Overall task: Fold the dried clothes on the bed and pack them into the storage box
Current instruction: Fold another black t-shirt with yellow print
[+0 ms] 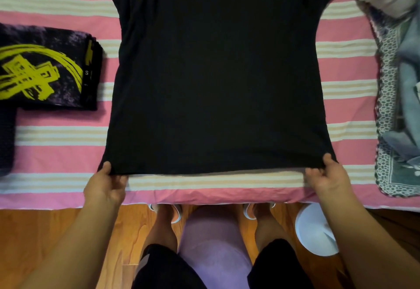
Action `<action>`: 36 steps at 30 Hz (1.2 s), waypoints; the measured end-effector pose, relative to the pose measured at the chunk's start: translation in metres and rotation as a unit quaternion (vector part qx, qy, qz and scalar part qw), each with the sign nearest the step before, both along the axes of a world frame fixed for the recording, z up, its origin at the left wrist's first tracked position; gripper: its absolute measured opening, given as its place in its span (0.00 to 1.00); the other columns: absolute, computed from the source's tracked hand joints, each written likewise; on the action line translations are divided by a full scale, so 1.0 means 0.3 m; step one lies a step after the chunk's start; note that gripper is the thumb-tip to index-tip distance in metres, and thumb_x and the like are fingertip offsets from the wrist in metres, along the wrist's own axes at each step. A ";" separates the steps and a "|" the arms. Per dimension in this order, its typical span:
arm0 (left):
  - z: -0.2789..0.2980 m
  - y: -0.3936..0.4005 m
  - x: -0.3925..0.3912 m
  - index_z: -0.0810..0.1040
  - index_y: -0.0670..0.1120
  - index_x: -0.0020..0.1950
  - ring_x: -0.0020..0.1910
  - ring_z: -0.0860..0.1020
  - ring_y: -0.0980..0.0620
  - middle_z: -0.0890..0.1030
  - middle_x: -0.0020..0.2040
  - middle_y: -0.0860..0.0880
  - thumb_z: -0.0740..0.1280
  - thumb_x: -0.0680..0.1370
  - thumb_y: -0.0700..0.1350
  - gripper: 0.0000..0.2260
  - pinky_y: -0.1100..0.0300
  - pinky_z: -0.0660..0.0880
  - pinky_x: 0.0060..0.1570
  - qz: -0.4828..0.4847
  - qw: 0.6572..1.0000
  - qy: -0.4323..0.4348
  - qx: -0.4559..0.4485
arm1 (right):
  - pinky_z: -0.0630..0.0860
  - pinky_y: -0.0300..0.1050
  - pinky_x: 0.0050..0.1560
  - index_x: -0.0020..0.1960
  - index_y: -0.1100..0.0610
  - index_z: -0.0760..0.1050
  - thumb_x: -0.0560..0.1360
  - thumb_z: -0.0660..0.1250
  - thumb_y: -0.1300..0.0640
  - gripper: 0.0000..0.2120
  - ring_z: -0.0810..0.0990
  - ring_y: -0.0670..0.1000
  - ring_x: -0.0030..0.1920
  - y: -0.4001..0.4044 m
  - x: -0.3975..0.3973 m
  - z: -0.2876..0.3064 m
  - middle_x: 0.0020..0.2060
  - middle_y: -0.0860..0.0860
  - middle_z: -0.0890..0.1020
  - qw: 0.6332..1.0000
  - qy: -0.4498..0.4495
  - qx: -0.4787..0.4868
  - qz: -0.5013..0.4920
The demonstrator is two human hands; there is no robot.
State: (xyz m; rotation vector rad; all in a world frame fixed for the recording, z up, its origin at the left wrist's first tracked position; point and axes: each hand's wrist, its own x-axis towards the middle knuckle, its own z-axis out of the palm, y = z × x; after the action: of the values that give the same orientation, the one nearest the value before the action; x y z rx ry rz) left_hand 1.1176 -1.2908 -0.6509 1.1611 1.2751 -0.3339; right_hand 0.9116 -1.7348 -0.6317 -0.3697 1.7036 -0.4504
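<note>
A black T-shirt (216,84) with yellow "GENUINE" lettering lies spread flat on the pink striped bed (56,134), hem toward me. My left hand (105,183) pinches the hem's left corner. My right hand (325,176) pinches the right corner. Both corners sit just above the bed's near edge. A folded dark garment with a yellow print (45,68) rests to the left of the shirt. No storage box is visible.
A heap of unfolded clothes and patterned fabric (400,98) lies along the bed's right side. On the wooden floor below stand my legs and slippers, with a white round object (314,229) at the right.
</note>
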 end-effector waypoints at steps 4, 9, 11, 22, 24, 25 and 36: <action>0.053 0.049 -0.086 0.78 0.45 0.63 0.50 0.82 0.47 0.82 0.54 0.46 0.68 0.81 0.42 0.10 0.54 0.81 0.44 -0.096 0.978 0.053 0.176 | 0.79 0.40 0.36 0.67 0.56 0.72 0.78 0.70 0.47 0.22 0.79 0.51 0.49 0.008 -0.110 0.008 0.51 0.51 0.78 0.989 0.037 0.027 -0.140; 0.063 0.135 -0.217 0.78 0.47 0.58 0.45 0.82 0.41 0.83 0.49 0.41 0.69 0.80 0.49 0.10 0.44 0.81 0.47 -0.282 0.894 0.159 0.310 | 0.80 0.57 0.59 0.71 0.55 0.71 0.76 0.72 0.52 0.25 0.79 0.59 0.63 0.066 -0.287 -0.047 0.58 0.55 0.79 0.987 0.144 0.043 -0.064; 0.100 0.107 -0.219 0.76 0.42 0.58 0.41 0.79 0.41 0.80 0.46 0.40 0.69 0.81 0.46 0.10 0.43 0.80 0.45 -0.410 0.816 0.169 0.370 | 0.78 0.54 0.63 0.69 0.54 0.71 0.79 0.68 0.62 0.20 0.78 0.56 0.64 0.075 -0.266 -0.032 0.62 0.55 0.78 0.973 0.216 0.076 0.004; 0.192 -0.549 0.255 0.75 0.47 0.68 0.60 0.77 0.43 0.75 0.63 0.45 0.67 0.80 0.45 0.16 0.46 0.76 0.61 -0.797 0.501 -0.128 0.312 | 0.77 0.53 0.57 0.64 0.63 0.75 0.73 0.66 0.63 0.20 0.79 0.62 0.56 -0.321 0.336 0.128 0.60 0.62 0.79 0.818 0.310 -0.127 0.467; 0.199 -0.713 0.333 0.72 0.48 0.72 0.62 0.76 0.46 0.73 0.66 0.48 0.65 0.81 0.48 0.19 0.49 0.76 0.62 -0.821 0.471 -0.137 0.292 | 0.74 0.49 0.58 0.64 0.61 0.77 0.75 0.66 0.64 0.17 0.78 0.60 0.55 -0.417 0.455 0.170 0.59 0.60 0.80 0.788 0.287 -0.173 0.516; 0.204 -0.794 0.367 0.70 0.49 0.74 0.63 0.76 0.47 0.73 0.67 0.48 0.65 0.81 0.49 0.20 0.49 0.76 0.63 -0.829 0.458 -0.143 0.286 | 0.73 0.49 0.61 0.65 0.60 0.77 0.76 0.66 0.63 0.17 0.78 0.60 0.58 -0.464 0.506 0.184 0.60 0.59 0.80 0.773 0.283 -0.199 0.531; -0.117 -1.636 0.746 0.51 0.48 0.83 0.82 0.45 0.45 0.50 0.83 0.47 0.55 0.84 0.58 0.30 0.48 0.47 0.80 -0.822 0.244 -0.346 0.382 | 0.72 0.55 0.62 0.69 0.56 0.71 0.79 0.64 0.54 0.19 0.72 0.63 0.66 -0.929 0.988 -0.105 0.67 0.58 0.74 0.619 0.351 -0.321 0.626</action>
State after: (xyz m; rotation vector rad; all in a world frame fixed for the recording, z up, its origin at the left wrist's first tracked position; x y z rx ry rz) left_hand 1.3414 -1.7817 -0.6858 2.6982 -1.3733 -0.5254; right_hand 1.2079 -2.0135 -0.6631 -2.3297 1.4381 0.2419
